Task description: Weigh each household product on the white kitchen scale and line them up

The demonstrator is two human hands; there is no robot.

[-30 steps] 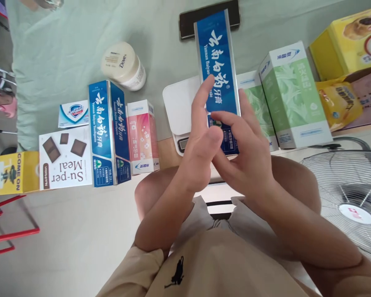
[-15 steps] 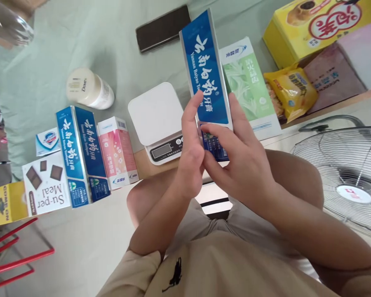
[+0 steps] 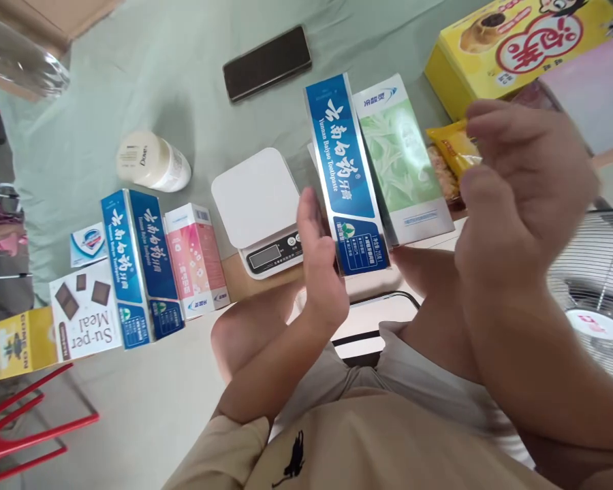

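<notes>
The toothpaste box sits between the scale and the green carton. The left hand is extended beside it, ungripped; the right hand is raised, curled, grip indeterminable. Excess sideways pressure could drive the box into the carton.

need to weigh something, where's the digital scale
Left of centre in the head view, the digital scale sits between the pink box and the left hand.

"Where do we look from?"
"From the head, forward and down, nearer the right hand than the left hand."
"What edges our view?"
"Shirt at six o'clock, green cloth towards twelve, fan just past three."
</notes>
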